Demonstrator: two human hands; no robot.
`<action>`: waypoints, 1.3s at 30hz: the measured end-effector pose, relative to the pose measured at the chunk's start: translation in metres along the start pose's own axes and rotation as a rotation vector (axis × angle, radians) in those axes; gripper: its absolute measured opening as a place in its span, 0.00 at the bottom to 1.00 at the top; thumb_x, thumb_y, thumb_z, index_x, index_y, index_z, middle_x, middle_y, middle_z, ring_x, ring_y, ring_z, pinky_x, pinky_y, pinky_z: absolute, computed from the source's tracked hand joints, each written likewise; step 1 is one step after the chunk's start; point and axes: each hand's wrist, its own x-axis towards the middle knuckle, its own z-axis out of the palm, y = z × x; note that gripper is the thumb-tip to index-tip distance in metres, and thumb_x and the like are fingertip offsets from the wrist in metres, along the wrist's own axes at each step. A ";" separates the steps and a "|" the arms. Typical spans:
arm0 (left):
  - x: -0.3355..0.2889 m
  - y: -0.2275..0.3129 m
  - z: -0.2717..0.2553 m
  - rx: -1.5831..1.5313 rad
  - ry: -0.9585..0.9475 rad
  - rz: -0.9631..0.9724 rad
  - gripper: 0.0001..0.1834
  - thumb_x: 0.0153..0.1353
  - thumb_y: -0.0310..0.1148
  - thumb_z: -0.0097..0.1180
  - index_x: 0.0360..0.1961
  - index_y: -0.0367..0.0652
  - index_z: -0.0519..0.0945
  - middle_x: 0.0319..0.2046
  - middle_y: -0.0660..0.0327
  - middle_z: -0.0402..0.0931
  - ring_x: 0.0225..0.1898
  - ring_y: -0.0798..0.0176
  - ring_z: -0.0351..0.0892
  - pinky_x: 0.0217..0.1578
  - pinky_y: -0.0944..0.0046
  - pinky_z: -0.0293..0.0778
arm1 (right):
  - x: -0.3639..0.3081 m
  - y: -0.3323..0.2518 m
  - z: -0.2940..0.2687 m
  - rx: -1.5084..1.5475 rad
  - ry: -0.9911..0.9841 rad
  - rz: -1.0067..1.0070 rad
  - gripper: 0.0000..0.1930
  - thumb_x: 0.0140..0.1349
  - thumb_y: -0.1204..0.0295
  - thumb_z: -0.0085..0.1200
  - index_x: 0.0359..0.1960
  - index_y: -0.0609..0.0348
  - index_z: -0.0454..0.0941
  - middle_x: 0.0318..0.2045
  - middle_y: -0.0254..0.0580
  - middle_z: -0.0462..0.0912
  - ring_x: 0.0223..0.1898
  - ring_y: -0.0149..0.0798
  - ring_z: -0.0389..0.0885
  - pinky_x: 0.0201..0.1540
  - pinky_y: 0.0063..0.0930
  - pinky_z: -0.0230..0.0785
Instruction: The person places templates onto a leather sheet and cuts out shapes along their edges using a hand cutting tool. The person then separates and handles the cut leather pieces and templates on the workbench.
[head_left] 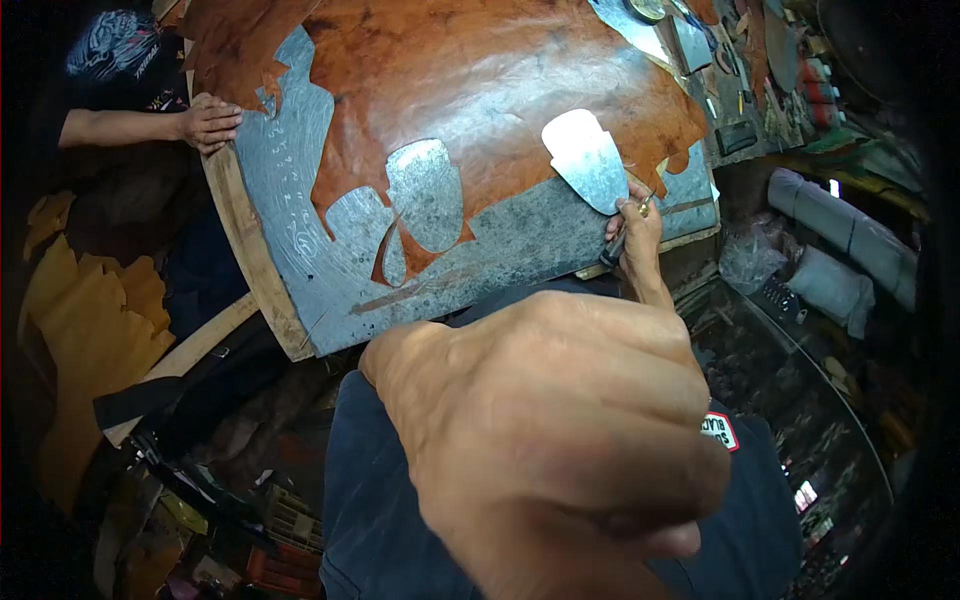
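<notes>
Brown leather (480, 75) lies beneath a silver plate (585, 158), whose lower tip the right hand (642, 232) pinches along with a dark-handled tool (613, 249); the left hand (560, 420) curls in the foreground, its grip impossible to tell.

Over on the left spreads a yellowish-tan hide (90, 320), while off right a long grey roll (835, 222) lies near a crumpled clear plastic bag (750, 262).

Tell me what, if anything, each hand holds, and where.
Right hand: shiny template by its tapered end, plus a pointed tool by its dark handle. Left hand: cannot be told.
</notes>
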 end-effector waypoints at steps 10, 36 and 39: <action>-0.034 0.094 0.006 0.242 -0.018 -0.199 0.07 0.47 0.33 0.70 0.19 0.48 0.82 0.20 0.67 0.74 0.21 0.63 0.76 0.17 0.66 0.73 | -0.040 0.017 0.015 -0.009 0.005 -0.009 0.17 0.63 0.78 0.48 0.54 0.69 0.69 0.24 0.37 0.77 0.16 0.25 0.74 0.17 0.18 0.71; -0.065 0.114 -0.005 0.955 -0.023 -0.050 0.06 0.48 0.32 0.67 0.21 0.49 0.80 0.19 0.68 0.72 0.18 0.66 0.69 0.22 0.65 0.65 | -0.032 0.017 0.015 0.023 0.024 0.010 0.19 0.63 0.80 0.46 0.57 0.69 0.69 0.23 0.36 0.76 0.16 0.25 0.74 0.15 0.18 0.71; -0.059 0.123 0.008 1.021 -0.082 -0.007 0.06 0.49 0.32 0.67 0.21 0.49 0.80 0.19 0.68 0.72 0.18 0.66 0.68 0.22 0.65 0.64 | -0.029 0.020 0.013 0.070 -0.033 -0.015 0.18 0.63 0.80 0.46 0.56 0.68 0.70 0.23 0.36 0.76 0.16 0.26 0.74 0.15 0.20 0.70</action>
